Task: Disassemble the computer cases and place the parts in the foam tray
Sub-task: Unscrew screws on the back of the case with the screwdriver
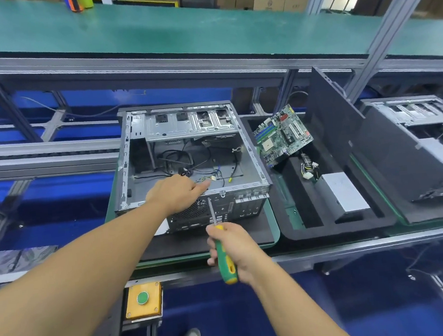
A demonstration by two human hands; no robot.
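Note:
An open grey computer case lies on its side on a green pallet, with loose black cables inside. My left hand reaches over the case's near wall, its curled fingers at a small green card on the case floor. My right hand grips a green and yellow screwdriver in front of the case, shaft pointing up. To the right, the black foam tray holds a green motherboard, a silver power supply and its wire bundle.
A dark side panel stands upright behind the tray. A second computer case lies at the far right. A yellow box with a green button sits below the conveyor edge. A green shelf runs overhead at the back.

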